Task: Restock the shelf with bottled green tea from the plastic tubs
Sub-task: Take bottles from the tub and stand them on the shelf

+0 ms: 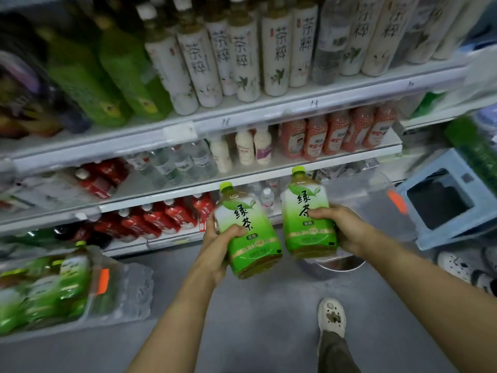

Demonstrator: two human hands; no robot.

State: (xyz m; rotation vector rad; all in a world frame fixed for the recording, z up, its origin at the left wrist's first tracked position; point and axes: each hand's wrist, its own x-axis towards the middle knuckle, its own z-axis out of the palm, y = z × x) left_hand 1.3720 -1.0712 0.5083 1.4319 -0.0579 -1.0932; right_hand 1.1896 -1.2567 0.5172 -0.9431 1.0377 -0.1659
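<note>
Two bottles of green tea are held in the air in front of the shelf unit, side by side and close together, both tilted with their green caps leaning toward the shelves. The left hand point(217, 238) is wrapped round the left bottle point(248, 232) at mid-height, thumb across the label. The right hand point(340, 228) clasps the right bottle point(309, 215) from its right side, thumb lying over the front of the label.

Behind the right bottle stands a clear plastic tub point(376, 200) with an orange tag on its wall; what it holds cannot be made out. At the left edge of the floor point(255, 319) lies another clear tub point(80, 286), also orange-tagged, packed with more green-labelled bottles, blurred and partly cut off by the frame.

The shelf unit point(242, 117) is white, with several tiers. Its top visible tier carries tall white-labelled tea bottles point(242, 57) toward the middle and right, and large green bottles point(107, 76) toward its left end. Lower tiers hold pink-labelled bottles point(336, 133), pale milky bottles point(244, 148), clear water bottles point(174, 162) and red-labelled cola bottles point(161, 216).

To the right, a light blue crate point(443, 205) sits tilted by the shelf end. A round metal rim shows just below the right bottle, mostly hidden. The floor is grey; the person's pale shoe point(332, 316) rests on it, and patterned footwear shows at the right edge. The left third of the view is heavily blurred.
</note>
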